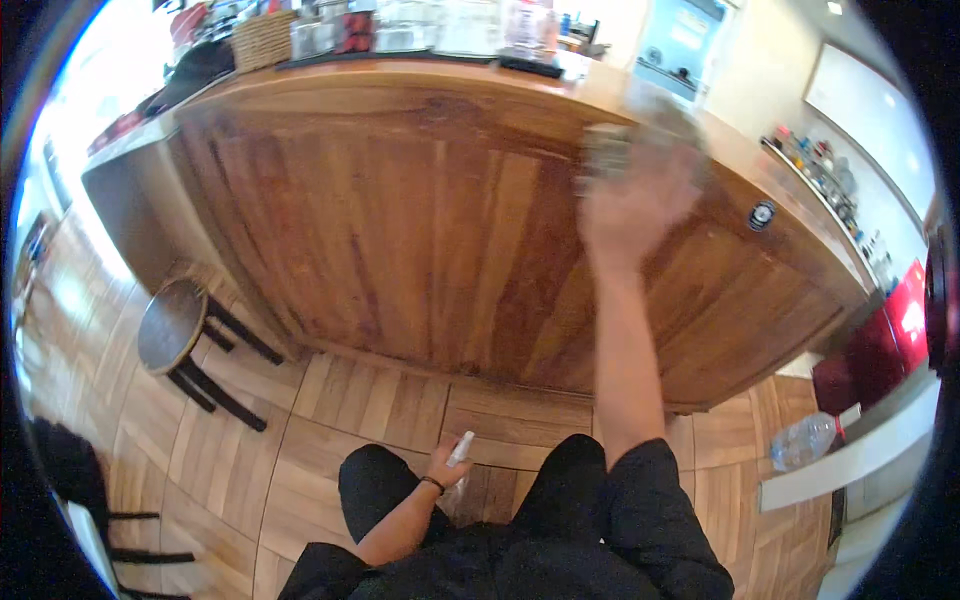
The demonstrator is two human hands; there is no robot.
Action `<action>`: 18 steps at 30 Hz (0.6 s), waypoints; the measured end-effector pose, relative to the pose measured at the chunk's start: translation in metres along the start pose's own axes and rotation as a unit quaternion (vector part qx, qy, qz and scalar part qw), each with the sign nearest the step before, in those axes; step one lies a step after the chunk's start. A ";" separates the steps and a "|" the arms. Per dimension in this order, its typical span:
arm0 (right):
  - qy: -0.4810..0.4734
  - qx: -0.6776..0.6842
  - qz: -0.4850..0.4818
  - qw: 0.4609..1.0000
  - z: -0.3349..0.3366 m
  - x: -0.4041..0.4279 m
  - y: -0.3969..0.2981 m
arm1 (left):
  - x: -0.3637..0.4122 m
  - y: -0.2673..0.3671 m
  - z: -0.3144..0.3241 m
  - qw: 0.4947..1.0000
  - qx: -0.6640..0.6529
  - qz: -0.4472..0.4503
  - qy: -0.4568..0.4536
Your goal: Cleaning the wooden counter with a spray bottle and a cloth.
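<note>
My left hand [445, 469] is low, between my knees, wrapped around a small spray bottle with a white nozzle [461, 448]; most of its clear body is hidden or blurred. Ahead, my right arm is stretched toward the upper part of a wooden counter front [450, 247]. Motion blurs my right hand [637, 206], which has a greyish cloth [606, 154] bunched in it. The cloth lies over the panel just under the countertop edge [420, 71]; whether it presses on the wood, I cannot tell.
Glass jars [405, 26] and a wicker basket [262, 39] stand on the countertop. A round stool [172, 326] is at the left on the wood-patterned floor [360, 397]. To the right are a clear plastic bottle [802, 442], a white ledge [847, 457] and a red cabinet [862, 375].
</note>
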State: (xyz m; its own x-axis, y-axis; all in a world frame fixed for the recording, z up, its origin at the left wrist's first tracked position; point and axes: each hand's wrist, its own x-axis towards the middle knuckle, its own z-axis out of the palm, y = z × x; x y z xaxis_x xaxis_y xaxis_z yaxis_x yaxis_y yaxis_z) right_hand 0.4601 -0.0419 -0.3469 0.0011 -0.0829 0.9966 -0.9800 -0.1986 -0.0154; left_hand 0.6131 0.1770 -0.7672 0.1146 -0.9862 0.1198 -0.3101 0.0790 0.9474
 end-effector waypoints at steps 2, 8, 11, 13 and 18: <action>0.039 -0.024 0.103 0.994 -0.015 0.008 0.050 | 0.007 0.016 -0.001 0.999 0.014 -0.019 -0.049; 0.074 0.033 0.119 0.990 0.014 0.010 -0.015 | 0.003 -0.009 -0.007 0.997 0.052 -0.038 -0.035; 0.035 0.037 0.082 0.995 0.024 0.010 -0.066 | 0.006 -0.004 -0.016 0.999 0.036 0.001 0.000; 0.019 0.063 0.032 0.997 0.029 0.008 -0.095 | 0.005 0.018 -0.026 0.997 0.054 -0.060 -0.010; -0.054 0.072 -0.080 0.993 0.033 0.011 -0.169 | -0.011 0.002 -0.035 0.997 -0.027 0.006 0.071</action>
State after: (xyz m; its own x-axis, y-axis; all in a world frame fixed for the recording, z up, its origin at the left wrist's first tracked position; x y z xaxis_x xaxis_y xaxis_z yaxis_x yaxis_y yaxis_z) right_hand 0.6317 -0.0412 -0.3355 0.1833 -0.1417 0.9728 -0.9268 -0.3550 0.1229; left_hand 0.6440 0.1932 -0.7567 0.2447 -0.9547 0.1691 -0.2618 0.1028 0.9596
